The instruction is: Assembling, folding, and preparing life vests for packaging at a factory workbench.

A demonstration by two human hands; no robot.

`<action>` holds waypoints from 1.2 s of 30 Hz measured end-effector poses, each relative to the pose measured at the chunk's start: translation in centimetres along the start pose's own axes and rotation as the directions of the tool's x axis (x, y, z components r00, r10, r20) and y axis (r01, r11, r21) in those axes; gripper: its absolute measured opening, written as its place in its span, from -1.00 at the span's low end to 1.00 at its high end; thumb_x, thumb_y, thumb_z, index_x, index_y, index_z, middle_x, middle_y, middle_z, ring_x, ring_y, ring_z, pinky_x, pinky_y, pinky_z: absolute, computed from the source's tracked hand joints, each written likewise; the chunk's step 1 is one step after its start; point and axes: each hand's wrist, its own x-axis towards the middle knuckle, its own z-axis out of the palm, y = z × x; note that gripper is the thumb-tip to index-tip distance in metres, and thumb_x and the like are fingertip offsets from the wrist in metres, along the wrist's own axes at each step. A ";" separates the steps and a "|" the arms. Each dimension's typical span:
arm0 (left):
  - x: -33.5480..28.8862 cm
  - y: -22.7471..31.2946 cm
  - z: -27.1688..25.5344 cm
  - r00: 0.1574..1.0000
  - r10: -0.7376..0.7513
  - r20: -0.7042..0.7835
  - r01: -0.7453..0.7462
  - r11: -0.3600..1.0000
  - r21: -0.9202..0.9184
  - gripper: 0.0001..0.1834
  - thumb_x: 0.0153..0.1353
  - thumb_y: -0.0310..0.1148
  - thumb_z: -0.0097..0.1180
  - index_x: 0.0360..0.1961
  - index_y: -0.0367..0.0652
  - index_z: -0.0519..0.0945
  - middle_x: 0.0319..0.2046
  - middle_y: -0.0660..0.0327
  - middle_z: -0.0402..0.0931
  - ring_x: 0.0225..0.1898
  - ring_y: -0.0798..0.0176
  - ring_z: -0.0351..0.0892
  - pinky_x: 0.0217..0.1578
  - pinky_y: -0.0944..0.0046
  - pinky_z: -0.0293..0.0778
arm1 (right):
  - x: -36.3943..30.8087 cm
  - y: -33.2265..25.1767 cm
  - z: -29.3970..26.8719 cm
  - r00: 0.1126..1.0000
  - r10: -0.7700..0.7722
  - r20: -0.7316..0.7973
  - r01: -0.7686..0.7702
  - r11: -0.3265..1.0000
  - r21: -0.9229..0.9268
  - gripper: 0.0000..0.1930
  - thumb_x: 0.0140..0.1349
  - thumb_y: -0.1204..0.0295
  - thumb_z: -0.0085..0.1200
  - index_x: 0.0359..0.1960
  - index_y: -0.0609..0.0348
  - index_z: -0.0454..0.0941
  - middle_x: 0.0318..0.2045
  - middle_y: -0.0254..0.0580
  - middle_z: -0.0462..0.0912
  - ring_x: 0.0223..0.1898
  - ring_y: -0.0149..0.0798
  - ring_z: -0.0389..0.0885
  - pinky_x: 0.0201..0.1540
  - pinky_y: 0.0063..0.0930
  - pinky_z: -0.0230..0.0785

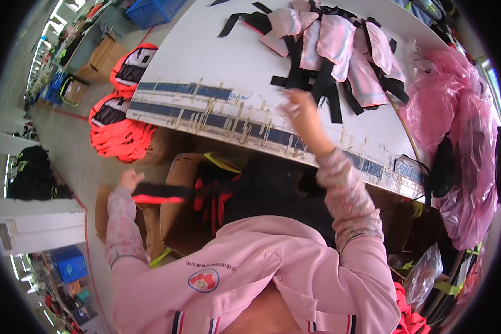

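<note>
Low on the left, my left hand [130, 179] looks closed at the end of a black and bright red strap piece [160, 195]. That piece stretches sideways over an open cardboard box [179, 207] and is smeared by motion. More black and red fabric [212, 207] lies in the box. My right hand [301, 111] is over the front part of the white table [206, 42], its fingers blurred so that their grip does not show. Just beyond it, black straps [324, 86] hang from a heap of pale pink padded pieces [335, 40].
Orange-red items with black and white panels [122, 125] are stacked by the table's left edge. Pink plastic wrap [448, 100] hangs on the right. A blue crate [150, 11] is at the far left. Worn tape [250, 127] covers the table's front edge.
</note>
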 end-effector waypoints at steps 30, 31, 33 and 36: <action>3.2 48.1 3.0 0.520 0.724 -0.452 -0.854 0.447 -0.266 -0.28 -0.06 -0.35 0.32 0.14 -0.21 0.27 0.09 0.01 0.27 0.16 -0.05 0.23 0.16 0.10 0.18 | 3.9 -8.6 -17.3 0.977 -0.187 -0.099 0.137 0.916 -0.377 -0.75 0.09 0.58 0.05 -0.15 0.19 0.54 -0.34 0.05 0.59 -0.30 0.07 0.56 -0.27 -0.32 0.41; 2.9 50.0 2.8 0.482 0.720 -0.500 -0.876 0.405 -0.262 -0.24 -0.08 -0.34 0.34 0.16 -0.22 0.24 0.11 0.00 0.25 0.18 -0.05 0.21 0.16 0.10 0.17 | 4.2 -10.2 -18.1 0.986 -0.159 -0.050 0.135 0.937 -0.322 -0.74 0.08 0.58 0.06 -0.15 0.20 0.53 -0.34 0.02 0.60 -0.32 0.02 0.58 -0.27 -0.36 0.40; 2.3 52.7 2.6 0.445 0.710 -0.546 -0.895 0.364 -0.257 -0.19 -0.10 -0.34 0.36 0.18 -0.23 0.22 0.14 -0.01 0.23 0.19 -0.05 0.19 0.17 0.10 0.16 | 4.9 -12.5 -19.4 0.991 -0.134 0.003 0.130 0.955 -0.267 -0.74 0.08 0.58 0.07 -0.14 0.20 0.53 -0.35 -0.01 0.61 -0.33 -0.03 0.60 -0.27 -0.40 0.40; 2.2 54.3 3.4 0.505 0.712 -0.488 -0.829 0.242 -0.504 -0.18 -0.09 -0.34 0.36 0.19 -0.23 0.21 0.13 -0.04 0.26 0.11 0.03 0.33 0.09 0.18 0.28 | 6.3 -13.6 -19.7 0.968 -0.120 0.220 0.127 0.992 -0.018 -0.73 0.08 0.58 0.08 -0.13 0.21 0.53 -0.38 -0.08 0.63 -0.36 -0.20 0.61 -0.26 -0.47 0.38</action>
